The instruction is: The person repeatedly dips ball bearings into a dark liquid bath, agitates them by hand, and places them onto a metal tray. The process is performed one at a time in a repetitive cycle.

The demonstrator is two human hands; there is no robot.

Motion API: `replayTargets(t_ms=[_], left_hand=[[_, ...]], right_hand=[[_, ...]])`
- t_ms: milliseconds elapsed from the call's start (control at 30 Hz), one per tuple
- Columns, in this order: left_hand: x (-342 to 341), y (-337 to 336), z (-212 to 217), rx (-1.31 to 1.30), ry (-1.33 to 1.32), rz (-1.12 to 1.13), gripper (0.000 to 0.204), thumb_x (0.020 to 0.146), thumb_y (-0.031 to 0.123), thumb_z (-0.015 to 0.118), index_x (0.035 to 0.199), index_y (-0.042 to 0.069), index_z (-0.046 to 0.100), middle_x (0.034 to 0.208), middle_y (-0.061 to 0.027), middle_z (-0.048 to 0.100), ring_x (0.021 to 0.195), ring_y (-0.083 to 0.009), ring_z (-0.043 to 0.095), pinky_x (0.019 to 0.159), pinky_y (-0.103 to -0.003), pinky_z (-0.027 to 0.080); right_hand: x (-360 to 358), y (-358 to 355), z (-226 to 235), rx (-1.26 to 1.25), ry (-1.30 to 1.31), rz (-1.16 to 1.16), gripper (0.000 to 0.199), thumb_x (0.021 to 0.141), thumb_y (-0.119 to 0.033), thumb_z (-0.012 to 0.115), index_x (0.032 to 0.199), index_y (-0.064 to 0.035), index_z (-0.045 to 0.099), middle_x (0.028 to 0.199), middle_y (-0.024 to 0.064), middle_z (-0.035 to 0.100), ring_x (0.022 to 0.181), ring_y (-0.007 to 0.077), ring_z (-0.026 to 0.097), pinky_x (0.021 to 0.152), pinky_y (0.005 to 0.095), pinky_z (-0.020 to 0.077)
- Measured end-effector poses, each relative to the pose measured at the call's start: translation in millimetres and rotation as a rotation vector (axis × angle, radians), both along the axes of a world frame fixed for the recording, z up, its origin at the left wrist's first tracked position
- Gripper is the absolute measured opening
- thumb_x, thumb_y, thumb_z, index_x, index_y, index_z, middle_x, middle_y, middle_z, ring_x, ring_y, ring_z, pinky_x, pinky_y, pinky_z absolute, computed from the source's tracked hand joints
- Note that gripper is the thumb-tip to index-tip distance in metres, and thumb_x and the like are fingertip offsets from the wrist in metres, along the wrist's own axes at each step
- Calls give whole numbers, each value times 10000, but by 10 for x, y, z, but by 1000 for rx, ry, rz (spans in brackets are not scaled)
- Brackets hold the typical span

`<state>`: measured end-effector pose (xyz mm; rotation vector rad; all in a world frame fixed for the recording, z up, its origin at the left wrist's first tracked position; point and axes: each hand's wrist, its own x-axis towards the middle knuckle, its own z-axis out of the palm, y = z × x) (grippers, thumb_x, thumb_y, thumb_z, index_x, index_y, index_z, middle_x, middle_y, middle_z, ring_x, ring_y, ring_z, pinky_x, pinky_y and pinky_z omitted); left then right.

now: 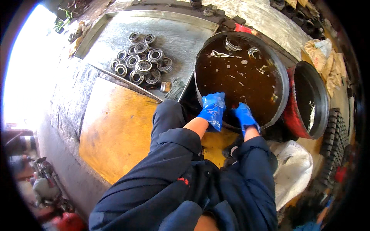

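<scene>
Both my hands wear blue gloves and reach over the near rim of a large round metal tub [285, 82] of dark brown liquid [239, 82]. My left hand [212, 109] is at the rim, its back toward me, and its fingers are hidden. Beside it, my right hand [244, 115] dips toward the liquid, and its fingers do not show either. Whether either hand holds anything cannot be seen. Near the tub's far side, a bearing ring [232, 44] and another bearing [254, 53] show in the liquid. Pale flecks float on its surface.
To the left, a metal tray [177, 34] carries a heap of bearings [143, 66], a paintbrush [165, 87] and a grey-green rag [176, 89]. A red drum [306, 102] stands right of the tub, near a white sack [293, 165]. Yellow board [115, 127] lies at left.
</scene>
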<state>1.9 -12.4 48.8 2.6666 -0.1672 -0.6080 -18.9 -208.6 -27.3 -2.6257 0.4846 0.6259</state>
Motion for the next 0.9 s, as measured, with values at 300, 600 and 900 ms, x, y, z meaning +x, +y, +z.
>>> replayTargets(t_ms=[300,600,900], left_hand=[[-65,-5,-237,-79,-261,16,271,866,188,630,1107,253,736,1051,-80,753,963,-333,737,818,-498,563],[-78,175,-372,-62,-234,51,352,917,215,551,1224,253,719,1114,-89,750,1024,-350,720,911,-493,536],[-38,49,-251,-68,-214,14,217,845,164,681,1054,191,733,1053,-89,754,978,-336,736,818,-496,565]], right_hand=[[46,-105,-276,160,57,4,505,843,-460,733,1170,-75,726,1231,228,685,1148,426,648,963,489,521],[-120,263,-35,100,-37,4,500,796,-380,795,1166,-52,723,1171,244,701,1130,432,653,945,492,532],[-44,-76,-268,128,-17,23,517,863,-363,749,1166,52,689,1146,246,718,1061,375,688,895,461,538]])
